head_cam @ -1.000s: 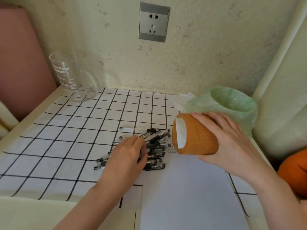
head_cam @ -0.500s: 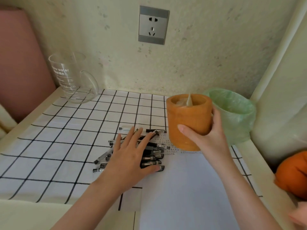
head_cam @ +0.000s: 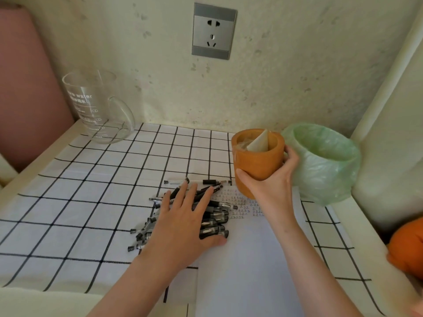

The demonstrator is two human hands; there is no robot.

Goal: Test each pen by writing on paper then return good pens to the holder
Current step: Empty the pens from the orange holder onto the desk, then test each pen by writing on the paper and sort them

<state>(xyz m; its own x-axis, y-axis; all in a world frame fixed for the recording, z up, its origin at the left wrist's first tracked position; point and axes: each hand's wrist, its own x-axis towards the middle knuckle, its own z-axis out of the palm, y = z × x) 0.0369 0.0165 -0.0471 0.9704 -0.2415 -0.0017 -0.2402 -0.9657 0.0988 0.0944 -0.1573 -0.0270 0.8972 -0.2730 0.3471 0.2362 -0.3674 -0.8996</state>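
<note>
Covering pens (head_cam: 216, 230) with left hand (head_cam: 183, 225), right hand (head_cam: 272, 187) gripping holder (head_cam: 257, 162)

A pale cream counter (head_cam: 45, 303) runs up to the wall; a white cloth (head_cam: 91, 202) with a black grid covers most of it; a clear glass measuring jug (head_cam: 96, 110) stands at the back left, on the cloth's corner; a bin lined with a green bag (head_cam: 325, 165) sits at the back right; a white sheet of paper (head_cam: 251, 271) lies on the cloth, small writing at its far end; a heap of black pens (head_cam: 212, 216) lies across the sheet's left edge; an orange holder (head_cam: 258, 163) is upright over the sheet's far end, just beside the bin; a rounded orange thing (head_cam: 407, 248) is at the right edge.
</note>
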